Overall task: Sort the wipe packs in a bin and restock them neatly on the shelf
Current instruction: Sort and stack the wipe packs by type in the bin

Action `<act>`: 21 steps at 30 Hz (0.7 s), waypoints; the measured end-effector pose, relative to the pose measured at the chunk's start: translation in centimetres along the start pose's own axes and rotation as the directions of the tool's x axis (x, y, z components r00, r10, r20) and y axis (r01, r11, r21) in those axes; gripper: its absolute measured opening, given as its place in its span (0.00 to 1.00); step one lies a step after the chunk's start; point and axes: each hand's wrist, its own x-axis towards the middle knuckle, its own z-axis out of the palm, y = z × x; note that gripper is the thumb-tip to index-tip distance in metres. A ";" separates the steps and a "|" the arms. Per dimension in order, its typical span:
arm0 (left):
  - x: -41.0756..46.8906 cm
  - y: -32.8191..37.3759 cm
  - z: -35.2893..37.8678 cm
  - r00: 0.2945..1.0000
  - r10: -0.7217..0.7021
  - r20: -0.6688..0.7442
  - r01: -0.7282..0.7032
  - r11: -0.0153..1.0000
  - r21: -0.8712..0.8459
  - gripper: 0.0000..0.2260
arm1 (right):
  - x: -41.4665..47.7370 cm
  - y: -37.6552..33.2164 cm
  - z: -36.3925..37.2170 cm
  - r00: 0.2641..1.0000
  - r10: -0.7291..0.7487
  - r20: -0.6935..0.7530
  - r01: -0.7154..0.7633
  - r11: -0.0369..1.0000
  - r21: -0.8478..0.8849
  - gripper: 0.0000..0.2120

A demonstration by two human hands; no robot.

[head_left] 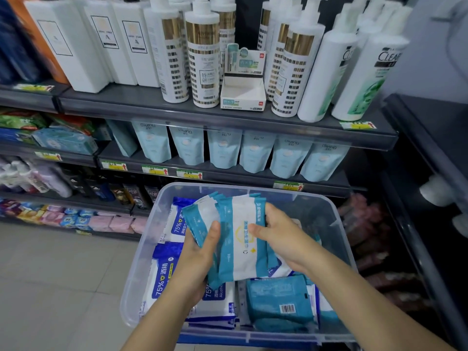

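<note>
A fanned stack of teal-and-white soft wipe packs point(238, 236) is held in 2 bare hands above a clear plastic storage bin point(291, 201). The left hand point(200, 252) cups the stack's lower-left edge with its thumb pressed on the front. The right hand point(283, 239) clasps the opposite edge, its thumb laid across the front pack's white panel. Both grips are closed on the stack, which tilts slightly leftward and touches nothing else.

Directly beneath the grip, inside the bin, lie blue-and-white packs printed "75%" point(164, 272) — several, overlapping, on the left-hand side. A teal pack showing a barcode point(276, 297) rests below the right wrist.

Beyond the held stack stands a dark grey metal shelf unit point(228, 115). Its nearest board carries a row of pale blue stand-up pouches point(255, 150), with yellow-green price tags point(154, 170) along the edge. Higher up — well above the hands — are white pump bottles with gold bands point(202, 59) and a small white cardboard display box point(243, 97). To the left of the left forearm lies a pale tiled floor point(50, 274).
</note>
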 end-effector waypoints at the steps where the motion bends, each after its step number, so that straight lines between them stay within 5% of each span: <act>1: 0.1 -0.1 0.1 1.000 0.005 -0.009 -0.005 1.000 -0.001 0.26 | -0.1 0.3 0.3 1.000 0.004 0.016 -0.005 1.000 0.020 0.11; 5: 0.3 -0.4 0.5 0.998 0.005 -0.062 -0.004 1.000 0.019 0.21 | -0.2 0.8 0.6 0.999 0.023 0.030 -0.026 0.996 0.088 0.13; 14: 0.4 -0.6 0.9 0.997 -0.056 0.049 0.048 0.987 0.150 0.29 | -0.5 2.1 2.2 0.994 0.043 0.100 -0.059 0.985 0.162 0.17; 18: 1.0 -0.7 0.8 0.998 -0.056 -0.026 0.058 0.992 0.108 0.18 | 0.0 1.9 0.9 0.990 0.026 0.141 -0.048 0.987 0.154 0.16; 21: 1.4 -0.8 0.5 0.989 -0.082 -0.120 0.085 0.996 0.015 0.14 | 1.6 2.6 -2.1 1.000 0.020 0.009 -0.019 0.993 -0.117 0.21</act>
